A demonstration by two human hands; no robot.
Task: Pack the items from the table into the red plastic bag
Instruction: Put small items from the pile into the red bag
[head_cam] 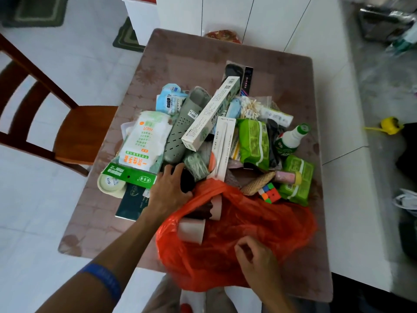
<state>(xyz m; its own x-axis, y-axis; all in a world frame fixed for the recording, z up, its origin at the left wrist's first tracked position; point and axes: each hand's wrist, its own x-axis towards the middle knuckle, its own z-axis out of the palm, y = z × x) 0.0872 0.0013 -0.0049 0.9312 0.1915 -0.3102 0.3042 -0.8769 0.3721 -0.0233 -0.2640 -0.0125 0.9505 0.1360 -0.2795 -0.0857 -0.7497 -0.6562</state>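
The red plastic bag (248, 224) lies open at the table's near edge, with two pale pink cups (191, 229) inside near its left rim. My right hand (255, 256) pinches the bag's near rim. At the bag's far-left rim, my left hand (169, 190) curls over a black item (187, 182). Behind the bag is a pile: a long white box (212, 111), a grey perforated slipper (187, 125), a white pack with orange print (144, 141), green tissue packs (253, 141), a green-capped bottle (291, 138) and a puzzle cube (269, 193).
The table (180, 55) has a brownish cover. A tape roll (110, 182) and a dark green booklet (132, 202) lie left of my left hand. A wooden chair (74, 132) stands at the table's left. White cabinets are behind and a white counter (338, 132) is right.
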